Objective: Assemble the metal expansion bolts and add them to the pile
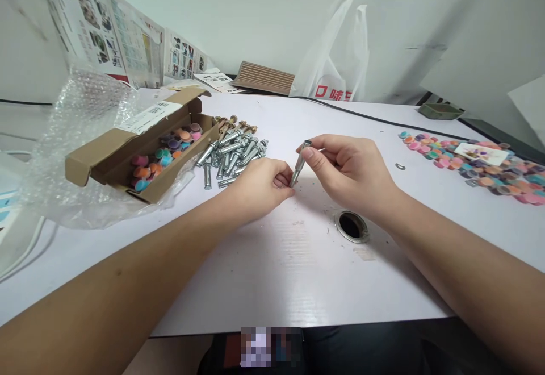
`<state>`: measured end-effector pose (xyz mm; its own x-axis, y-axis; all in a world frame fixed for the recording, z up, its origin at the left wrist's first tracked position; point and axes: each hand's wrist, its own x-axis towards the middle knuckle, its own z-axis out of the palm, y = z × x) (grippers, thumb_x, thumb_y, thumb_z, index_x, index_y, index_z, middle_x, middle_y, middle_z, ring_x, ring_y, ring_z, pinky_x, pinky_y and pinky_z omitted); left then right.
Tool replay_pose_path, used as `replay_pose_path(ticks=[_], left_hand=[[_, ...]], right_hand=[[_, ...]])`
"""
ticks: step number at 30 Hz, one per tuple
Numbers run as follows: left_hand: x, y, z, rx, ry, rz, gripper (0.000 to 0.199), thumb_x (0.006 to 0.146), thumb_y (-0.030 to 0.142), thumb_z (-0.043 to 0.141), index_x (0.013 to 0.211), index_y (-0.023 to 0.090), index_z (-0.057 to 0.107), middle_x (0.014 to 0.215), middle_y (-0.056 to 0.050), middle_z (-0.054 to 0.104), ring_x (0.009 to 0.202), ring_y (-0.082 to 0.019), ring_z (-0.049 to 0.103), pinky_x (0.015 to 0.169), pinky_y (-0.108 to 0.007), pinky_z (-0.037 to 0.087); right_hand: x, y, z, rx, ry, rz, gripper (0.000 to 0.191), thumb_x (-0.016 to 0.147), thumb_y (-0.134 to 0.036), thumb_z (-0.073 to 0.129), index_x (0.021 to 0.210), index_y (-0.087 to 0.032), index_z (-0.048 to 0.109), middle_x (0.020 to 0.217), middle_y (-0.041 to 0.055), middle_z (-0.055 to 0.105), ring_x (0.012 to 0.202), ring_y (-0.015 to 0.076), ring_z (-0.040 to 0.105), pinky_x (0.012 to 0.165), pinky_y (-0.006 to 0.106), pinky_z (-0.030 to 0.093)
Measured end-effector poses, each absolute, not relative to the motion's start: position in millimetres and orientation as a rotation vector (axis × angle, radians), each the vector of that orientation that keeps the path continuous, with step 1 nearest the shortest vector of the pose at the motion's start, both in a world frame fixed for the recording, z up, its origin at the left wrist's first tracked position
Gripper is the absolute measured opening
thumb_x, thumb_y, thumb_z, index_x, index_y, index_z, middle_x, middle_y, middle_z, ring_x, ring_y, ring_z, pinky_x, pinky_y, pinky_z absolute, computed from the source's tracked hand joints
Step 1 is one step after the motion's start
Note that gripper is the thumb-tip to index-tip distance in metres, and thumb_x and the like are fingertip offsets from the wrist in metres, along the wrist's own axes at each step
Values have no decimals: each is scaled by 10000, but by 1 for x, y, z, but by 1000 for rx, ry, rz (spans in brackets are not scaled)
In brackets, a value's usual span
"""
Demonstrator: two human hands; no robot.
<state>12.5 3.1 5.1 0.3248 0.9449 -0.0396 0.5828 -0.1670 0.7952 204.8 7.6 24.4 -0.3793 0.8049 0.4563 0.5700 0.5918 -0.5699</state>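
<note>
Between thumb and fingers, my right hand (355, 167) grips the upper end of a silver expansion bolt (300, 162), which stands tilted above the white table. At the bolt's lower end is my left hand (266, 187), its fingers curled and closed around the tip. A pile of silver expansion bolts (232, 153) lies just beyond my left hand. Several brass-coloured bolts (244, 128) are heaped behind the silver ones.
An open cardboard box (106, 153) with small coloured pots sits on bubble wrap (80, 119) at left. More coloured pots (451, 156) spread at right. A round hole with a metal rim (339, 228) is near my right wrist. A plastic bag (327, 71) stands behind.
</note>
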Motion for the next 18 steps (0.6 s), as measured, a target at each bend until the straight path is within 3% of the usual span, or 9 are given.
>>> replay_pose_path(ticks=[10, 18], left_hand=[[10, 6, 3, 1911, 1286, 610, 52, 823, 182, 685, 796, 185, 640, 762, 27, 647, 742, -131, 580, 713, -275, 439], [11, 4, 9, 2029, 1443, 505, 141, 849, 310, 649, 782, 191, 615, 709, 31, 577, 702, -137, 517, 661, -285, 367]], right_hand=[[208, 5, 18, -1118, -2135, 649, 324, 1040, -384, 582, 892, -129, 716, 595, -41, 440, 543, 51, 300, 560, 242, 254], [205, 10, 14, -1219, -2386, 751, 272, 1010, -292, 552, 1057, -150, 779, 611, -28, 526, 585, 72, 385, 659, 248, 286]])
